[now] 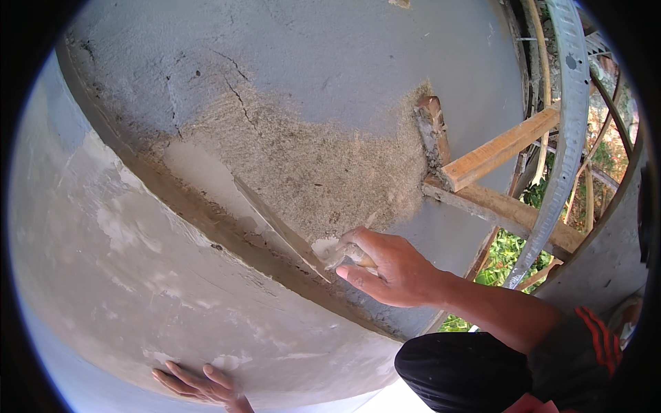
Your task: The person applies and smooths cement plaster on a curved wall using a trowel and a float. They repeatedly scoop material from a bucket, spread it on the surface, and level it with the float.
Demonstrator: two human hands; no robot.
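My right hand [396,268] is closed round the handle of a trowel [279,227]. The trowel's long, thin blade is seen nearly edge-on, pointing up and left. It lies beside a smooth pale patch [200,165] on a rough, sandy grey surface [296,165], close to the inner corner along the wall. On the curved plastered wall [138,255] at the lower left, my left hand [200,385] rests flat with its fingers spread and nothing in it.
Wooden beams [499,148] jut in at the right, beside a perforated metal strip [568,103]. A short wooden block [434,131] sits against the grey surface. Thin cracks [237,96] run through the upper left. Green leaves [506,258] show through the gaps. My dark-clothed knee [461,372] is below.
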